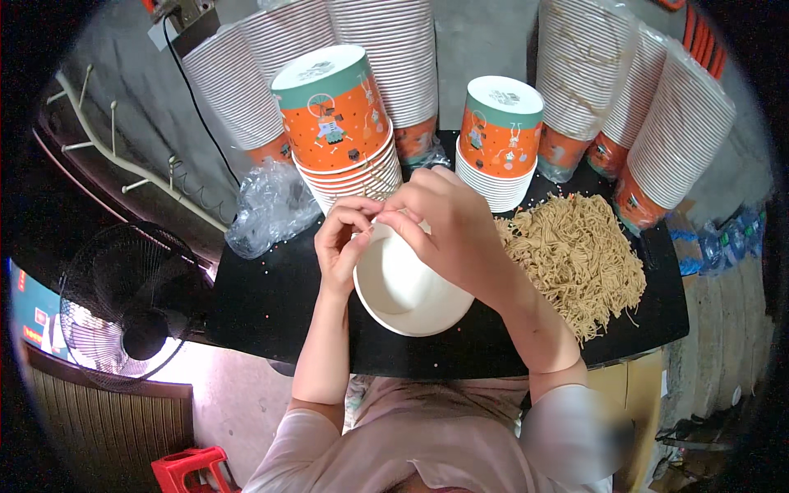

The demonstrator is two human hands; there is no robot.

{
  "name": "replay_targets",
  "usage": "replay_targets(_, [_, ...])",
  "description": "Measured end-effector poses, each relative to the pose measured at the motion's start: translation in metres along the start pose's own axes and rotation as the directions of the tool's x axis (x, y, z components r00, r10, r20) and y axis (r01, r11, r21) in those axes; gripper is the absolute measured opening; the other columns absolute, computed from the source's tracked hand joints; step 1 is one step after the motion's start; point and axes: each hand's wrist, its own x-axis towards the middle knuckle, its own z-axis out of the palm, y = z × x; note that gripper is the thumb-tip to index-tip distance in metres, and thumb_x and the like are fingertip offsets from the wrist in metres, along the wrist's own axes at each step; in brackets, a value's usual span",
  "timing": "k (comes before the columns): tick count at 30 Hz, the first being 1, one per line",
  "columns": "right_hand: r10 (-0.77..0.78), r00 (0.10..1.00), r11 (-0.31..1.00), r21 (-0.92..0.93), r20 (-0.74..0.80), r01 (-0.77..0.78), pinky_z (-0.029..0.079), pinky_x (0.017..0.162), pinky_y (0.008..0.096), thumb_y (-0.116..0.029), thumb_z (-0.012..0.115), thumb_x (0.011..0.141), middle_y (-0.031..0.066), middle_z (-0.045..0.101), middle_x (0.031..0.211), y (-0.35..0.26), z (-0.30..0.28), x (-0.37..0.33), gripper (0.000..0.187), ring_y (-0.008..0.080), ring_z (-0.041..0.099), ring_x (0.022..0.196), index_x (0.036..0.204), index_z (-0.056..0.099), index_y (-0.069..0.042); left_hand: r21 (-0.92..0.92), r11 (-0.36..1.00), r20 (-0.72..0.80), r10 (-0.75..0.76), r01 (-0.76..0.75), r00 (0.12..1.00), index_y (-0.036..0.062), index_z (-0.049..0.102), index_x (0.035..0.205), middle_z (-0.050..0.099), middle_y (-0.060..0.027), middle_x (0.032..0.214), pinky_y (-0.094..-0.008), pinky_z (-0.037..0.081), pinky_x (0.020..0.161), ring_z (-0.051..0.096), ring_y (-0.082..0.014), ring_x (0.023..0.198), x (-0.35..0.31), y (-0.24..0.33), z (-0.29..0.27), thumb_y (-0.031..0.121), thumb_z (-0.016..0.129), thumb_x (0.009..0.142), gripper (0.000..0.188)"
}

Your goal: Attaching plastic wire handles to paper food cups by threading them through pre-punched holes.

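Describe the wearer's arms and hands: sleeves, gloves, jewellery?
Both hands, left hand and right hand, are bare: no gloves, no rings or watch visible. Forearms are uncovered; short pale pink sleeves end near the elbows. No markings visible.

From the white bowl (407, 287), bare black tabletop (271, 304) lies open at 9 o'clock and along the near edge at 6. At 12 two stacks of orange paper cups (341, 123) (497, 140) stand close with a narrow gap between them, sleeved cup columns (394, 49) walling the back. A crumpled plastic bag (267, 205) blocks 10 o'clock; the noodle heap (575, 255) fills 2 to 3
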Motion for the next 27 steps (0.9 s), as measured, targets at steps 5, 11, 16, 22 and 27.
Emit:
replay_targets(5, [0.025, 1.0, 1.0, -0.015, -0.015, -0.025, 0.045, 0.065, 0.0395, -0.013, 0.074, 0.086, 0.0081, 0.054, 0.076, 0.005, 0.004, -0.003, 0.01, 0.0272, 0.057, 0.073, 0.087, 0.067, -0.006, -0.09, 0.994, 0.06, -0.058, 0.063, 0.997, 0.0013, 0.057, 0.087, 0.061, -0.0165, 0.121, -0.0346, 0.044, 0.096, 0.058, -0.0202, 0.108, -0.003, -0.008, 0.001, 0.018, 0.063, 0.092, 0.019])
replay_targets(11, [0.054, 0.994, 0.997, -0.057, -0.091, -0.06, 0.047, 0.066, 0.039, -0.014, 0.073, 0.086, 0.0069, 0.055, 0.076, 0.013, 0.01, -0.002, 0.009, 0.0257, 0.058, 0.073, 0.086, 0.067, -0.006, -0.14, 0.975, 0.071, -0.165, 0.174, 0.984, 0.0016, 0.057, 0.095, 0.061, -0.0105, 0.122, -0.0302, 0.044, 0.09, 0.054, -0.0123, 0.097, 0.0, -0.001, 0.01, 0.017, 0.062, 0.094, 0.016])
replay_targets(16, [0.052, 0.996, 0.998, -0.029, -0.076, -0.054, 0.047, 0.065, 0.0384, -0.013, 0.074, 0.086, 0.0068, 0.055, 0.076, 0.011, 0.012, -0.001, 0.01, 0.0256, 0.059, 0.073, 0.085, 0.067, -0.006, -0.164, 0.96, 0.024, -0.226, 0.226, 0.974, 0.0035, 0.056, 0.094, 0.061, -0.006, 0.113, -0.0254, 0.04, 0.082, 0.05, -0.0091, 0.091, -0.006, -0.014, 0.011, 0.007, 0.062, 0.09, 0.008])
replay_targets(22, [0.043, 0.995, 0.999, -0.02, -0.094, -0.046, 0.047, 0.064, 0.0378, -0.013, 0.074, 0.086, 0.0067, 0.056, 0.076, 0.013, 0.014, -0.002, 0.01, 0.0249, 0.059, 0.073, 0.085, 0.067, -0.006, -0.254, 0.914, -0.004, -0.329, 0.318, 0.944, 0.0039, 0.052, 0.089, 0.06, -0.0063, 0.108, -0.0257, 0.04, 0.083, 0.05, -0.0111, 0.089, -0.006, -0.009, 0.015, 0.006, 0.054, 0.084, 0.005])
replay_targets(27, [0.064, 0.992, 0.998, -0.015, -0.104, -0.066, 0.049, 0.066, 0.0389, -0.013, 0.072, 0.086, 0.0078, 0.058, 0.078, 0.013, 0.016, -0.001, 0.009, 0.027, 0.062, 0.075, 0.084, 0.066, -0.006, -0.391, 0.874, 0.031, -0.299, 0.287, 0.954, 0.0053, 0.047, 0.087, 0.058, -0.0071, 0.103, -0.028, 0.042, 0.087, 0.051, -0.0143, 0.094, -0.003, 0.001, 0.02, 0.01, 0.05, 0.084, 0.007])
